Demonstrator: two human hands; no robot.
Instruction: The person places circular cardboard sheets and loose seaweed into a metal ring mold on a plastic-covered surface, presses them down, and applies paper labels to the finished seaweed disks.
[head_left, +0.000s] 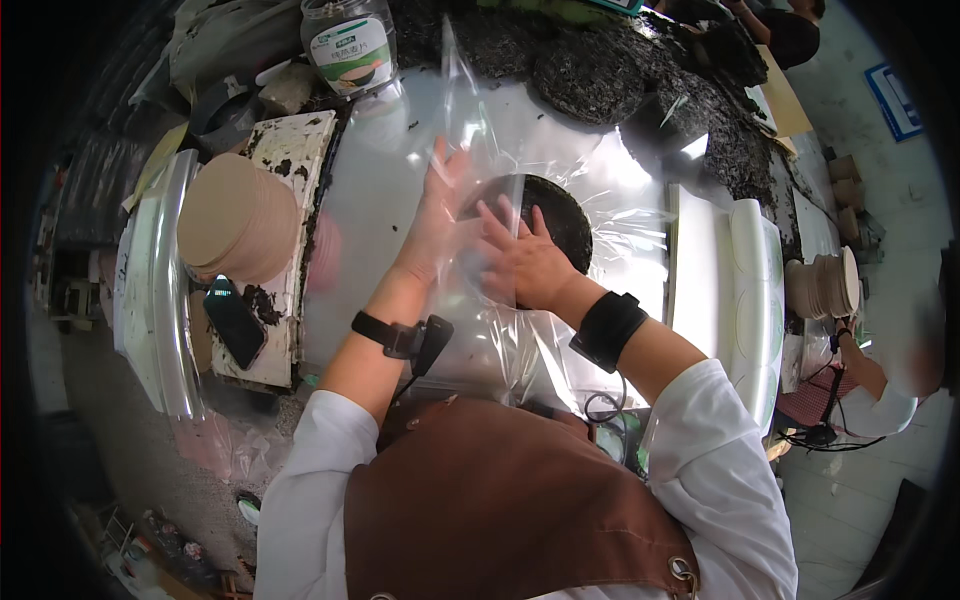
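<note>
A dark round cake of dried seaweed or a similar leafy material (559, 214) lies on clear plastic film (525, 352) before me. My right hand (529, 262) is spread over the near left part of the cake, fingers apart. My left hand (435, 217) stands to the left of the cake with its fingers stretched out. A raised fold of film covers part of that hand and blurs its fingers. I see no firm pinch on the film by either hand. The film is wrinkled and shiny to the right of the cake.
On the left, a stack of round cardboard discs (240, 217) and a phone (234, 322) rest on a stained white board (292, 142). A labelled plastic jar (351, 49) stands behind. More dark cakes (589, 75) lie at the back. White label sheets (750, 300) are at right, near another person (862, 367).
</note>
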